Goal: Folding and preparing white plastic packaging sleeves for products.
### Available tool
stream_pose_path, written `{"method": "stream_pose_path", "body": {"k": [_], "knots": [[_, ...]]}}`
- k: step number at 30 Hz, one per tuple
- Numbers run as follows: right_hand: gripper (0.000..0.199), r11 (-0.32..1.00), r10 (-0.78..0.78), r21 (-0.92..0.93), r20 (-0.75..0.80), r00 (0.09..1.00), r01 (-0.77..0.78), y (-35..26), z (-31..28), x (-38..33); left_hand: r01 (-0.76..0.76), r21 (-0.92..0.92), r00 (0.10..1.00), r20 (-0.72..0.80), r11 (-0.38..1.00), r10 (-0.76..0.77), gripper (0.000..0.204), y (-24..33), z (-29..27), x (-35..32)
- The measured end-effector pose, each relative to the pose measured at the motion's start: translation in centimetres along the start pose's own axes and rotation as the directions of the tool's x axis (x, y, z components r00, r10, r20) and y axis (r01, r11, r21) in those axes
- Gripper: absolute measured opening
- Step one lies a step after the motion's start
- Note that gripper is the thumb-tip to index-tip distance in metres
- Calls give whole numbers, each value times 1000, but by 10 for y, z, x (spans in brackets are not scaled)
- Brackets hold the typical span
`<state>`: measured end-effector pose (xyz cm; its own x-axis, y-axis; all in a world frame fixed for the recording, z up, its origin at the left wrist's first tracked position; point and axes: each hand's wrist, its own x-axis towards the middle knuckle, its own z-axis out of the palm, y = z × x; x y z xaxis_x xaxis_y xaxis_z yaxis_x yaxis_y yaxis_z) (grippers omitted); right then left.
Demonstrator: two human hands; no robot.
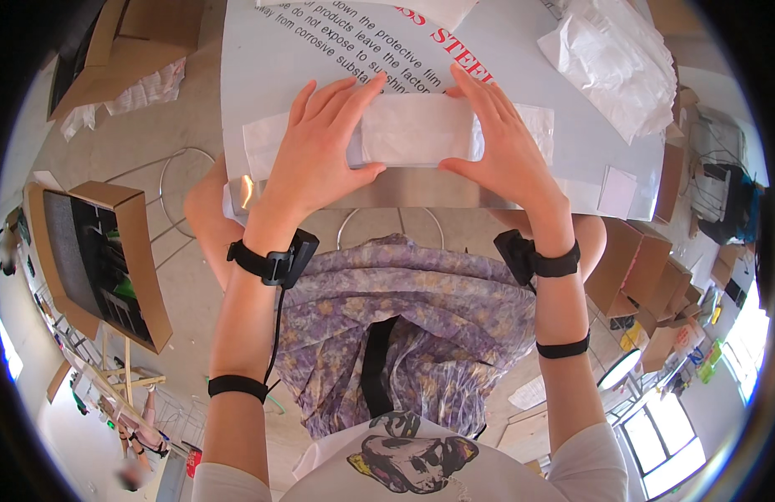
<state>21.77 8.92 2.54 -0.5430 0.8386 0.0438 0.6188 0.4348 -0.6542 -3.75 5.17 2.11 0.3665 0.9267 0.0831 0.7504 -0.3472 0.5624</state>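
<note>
Flat on the table lies a strip of thin white, slightly see-through sheet or pouches (416, 129); whether it is plastic or paper I cannot tell. My left hand (322, 144) rests over its left part, with thumb and fingers spread apart. Opposite it, my right hand (506, 144) lies over the right part in the same curved shape, thumb toward me and fingers pointing away. The middle of the strip shows between the two hands, and its ends stick out past both. Neither hand visibly grips anything.
The grey table (249, 84) has printed film on it and a shiny metal front edge. A crumpled white plastic bag (609, 63) lies at the far right, a small white card (616, 192) nearer. Cardboard boxes (149, 276) stand on the floor at both sides.
</note>
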Motion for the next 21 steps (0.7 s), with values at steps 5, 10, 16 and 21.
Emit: {"method": "stream_pose_path", "body": {"k": [5, 10, 16, 21], "knots": [[96, 997, 73, 20, -12, 997, -73, 3, -3, -5, -8, 2, 1000, -22, 1000, 8, 93, -2, 1, -1], [54, 956, 215, 281, -482, 850, -82, 15, 6, -7, -23, 18, 998, -51, 1000, 24, 88, 4, 1, -2], [43, 171, 581, 974, -222, 783, 149, -38, 43, 10, -22, 101, 985, -168, 995, 39, 68, 29, 36, -17], [56, -184, 598, 963, -48, 800, 196, -38, 70, 12, 45, 215, 997, -69, 976, -31, 69, 38, 60, -24]]}}
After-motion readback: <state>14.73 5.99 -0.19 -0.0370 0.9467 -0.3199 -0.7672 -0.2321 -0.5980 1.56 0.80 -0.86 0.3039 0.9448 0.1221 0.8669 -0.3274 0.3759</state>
